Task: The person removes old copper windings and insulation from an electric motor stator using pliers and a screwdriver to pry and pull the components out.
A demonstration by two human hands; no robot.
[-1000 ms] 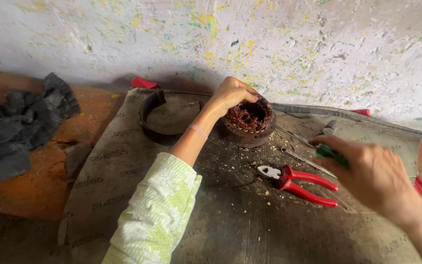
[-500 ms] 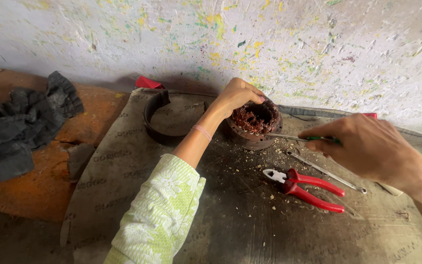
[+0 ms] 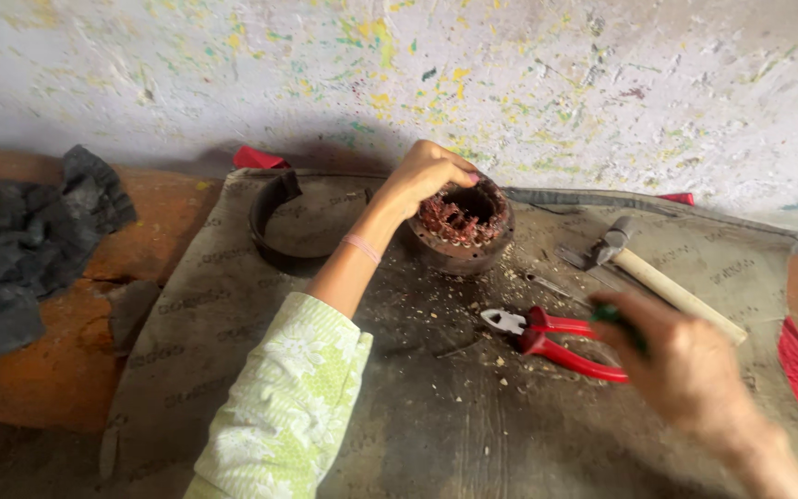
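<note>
A green-handled tool [image 3: 622, 322] is clamped in the right hand [image 3: 685, 370] at 4 o'clock, just over red-handled pliers [image 3: 556, 340] on the surface [image 3: 417, 434], while a rusty round motor stator [image 3: 462, 226] at 12 o'clock is gripped at its rim by the left hand [image 3: 424, 176].

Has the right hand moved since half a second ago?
Yes. The right hand has pulled back from the motor stator toward the camera, now in front of the red pliers.

Stator [image 3: 462, 226] on mat [image 3: 233, 305]; ring [image 3: 274, 208] left, pliers [image 3: 556, 337] front-right, hammer [image 3: 653, 277] right.
</note>
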